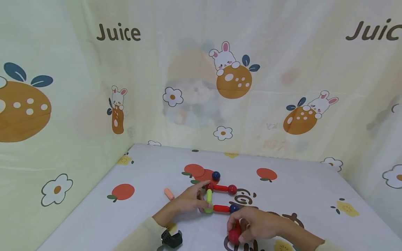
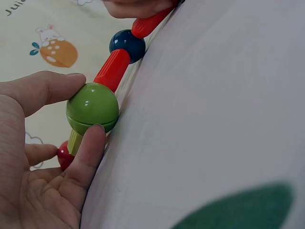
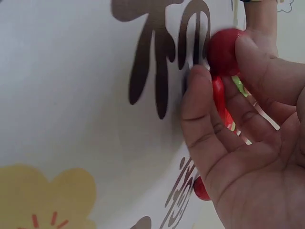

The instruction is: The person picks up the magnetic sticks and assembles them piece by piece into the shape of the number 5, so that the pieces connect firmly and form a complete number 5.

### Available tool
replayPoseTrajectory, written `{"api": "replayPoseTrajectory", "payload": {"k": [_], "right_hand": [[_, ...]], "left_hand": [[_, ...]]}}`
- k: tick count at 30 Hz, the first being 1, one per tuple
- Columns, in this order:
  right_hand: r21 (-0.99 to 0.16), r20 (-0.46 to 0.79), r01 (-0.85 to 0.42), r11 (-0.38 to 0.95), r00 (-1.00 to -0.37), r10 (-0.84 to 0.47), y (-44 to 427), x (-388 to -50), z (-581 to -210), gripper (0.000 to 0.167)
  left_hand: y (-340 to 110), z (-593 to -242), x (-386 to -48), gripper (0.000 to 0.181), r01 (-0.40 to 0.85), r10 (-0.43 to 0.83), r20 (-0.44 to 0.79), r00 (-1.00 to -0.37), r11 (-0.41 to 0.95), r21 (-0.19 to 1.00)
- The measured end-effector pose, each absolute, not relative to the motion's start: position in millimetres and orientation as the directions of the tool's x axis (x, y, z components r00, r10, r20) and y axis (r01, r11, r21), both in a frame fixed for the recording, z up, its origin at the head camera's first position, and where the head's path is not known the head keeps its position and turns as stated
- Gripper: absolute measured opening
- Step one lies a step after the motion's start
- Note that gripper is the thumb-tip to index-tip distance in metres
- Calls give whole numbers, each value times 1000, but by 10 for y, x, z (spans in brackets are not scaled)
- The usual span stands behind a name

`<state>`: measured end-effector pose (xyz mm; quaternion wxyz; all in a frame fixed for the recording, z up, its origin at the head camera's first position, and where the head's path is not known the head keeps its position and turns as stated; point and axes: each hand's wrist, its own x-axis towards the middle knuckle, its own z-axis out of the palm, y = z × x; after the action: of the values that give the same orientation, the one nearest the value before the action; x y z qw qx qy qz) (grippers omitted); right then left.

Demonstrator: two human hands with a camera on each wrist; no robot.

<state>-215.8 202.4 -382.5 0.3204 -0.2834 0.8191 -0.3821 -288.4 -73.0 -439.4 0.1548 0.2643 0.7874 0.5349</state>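
Note:
On the tabletop lies a toy chain of balls and rods. With thumb and finger my left hand (image 1: 192, 200) pinches its green ball (image 2: 93, 107); another finger reaches the red ball (image 2: 65, 155) at the far end of a light green rod (image 1: 209, 196). From that red ball a red rod (image 1: 221, 188) runs right to a second red ball (image 1: 232, 189). Another red rod (image 2: 112, 69) joins the green ball to a dark blue ball (image 2: 127, 46). Nearer the front, my right hand (image 1: 259, 223) grips a red ball (image 3: 226, 52) with a red rod (image 3: 220, 98) by it, partly hidden by the fingers.
Behind the chain a loose dark blue ball (image 1: 216, 175) sits on the printed cloth (image 1: 150, 174). A peach-coloured rod (image 1: 169, 194) lies left of my left hand. Patterned curtains (image 1: 188, 69) hang at the back and sides of the table.

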Motion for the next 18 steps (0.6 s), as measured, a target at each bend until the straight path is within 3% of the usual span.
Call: {"api": "replayPoseTrajectory", "payload": {"k": [18], "right_hand": [[-814, -247, -305, 495, -589, -769, 2022, -2158, -3892, 28]], "left_hand": [[-718, -4386, -2878, 86, 263, 574, 48, -817, 298, 917]]}}
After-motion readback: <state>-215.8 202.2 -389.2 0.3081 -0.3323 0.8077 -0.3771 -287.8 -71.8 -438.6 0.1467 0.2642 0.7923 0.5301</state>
